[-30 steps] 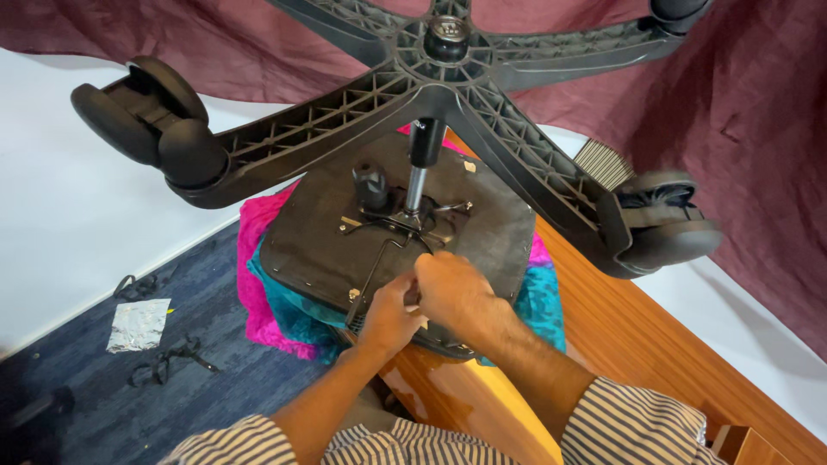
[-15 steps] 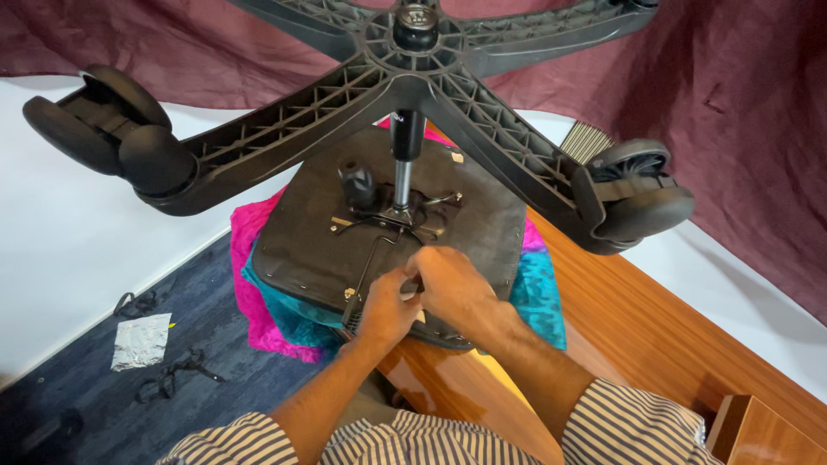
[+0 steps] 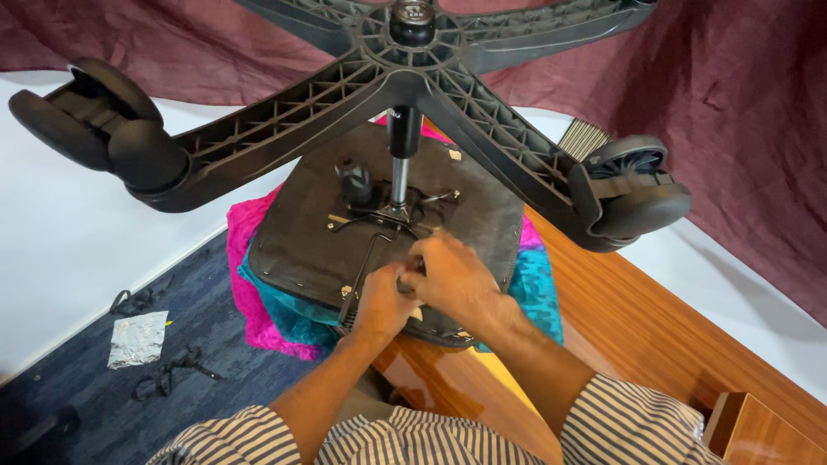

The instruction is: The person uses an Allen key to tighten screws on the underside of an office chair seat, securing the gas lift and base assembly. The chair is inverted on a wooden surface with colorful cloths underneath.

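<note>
**Upturned chair: both hands at the near edge of the seat**

Seen from above: left hand [image 3: 385, 301] and right hand [image 3: 450, 280] pressed together at the near rim of the seat [image 3: 301, 232], which lies underside up. Fingers curled and closed around something small and dark between them, perhaps a knob or the end of the lever [image 3: 360, 275]; too hidden to name for sure. Just beyond the hands, the lever's thin bent rod running up to the mechanism plate [image 3: 392, 215]. Further out, the gas column [image 3: 401, 164] rising to the five-arm base [image 3: 413, 77], with casters [image 3: 95, 125] out to the left and right.

Under the seat, pink and teal cloth [image 3: 250, 284] bunched on the surface [image 3: 637, 336], a glossy wooden one extending right of the hands. Down on the floor, left of the hands, foil [image 3: 138, 338] and black straps [image 3: 168, 370].

Handling, as a judgement: heavy and top-heavy in this pose, base overhanging the seat; likely to rock or slide on the soft cloth. Base arms stiff ribbed plastic, good for a firm grip close to the hub. Casters free to spin and swivel, poor holds. Lever thin and springy, not for lifting. Seat rim or column the safest places to steady.
</note>
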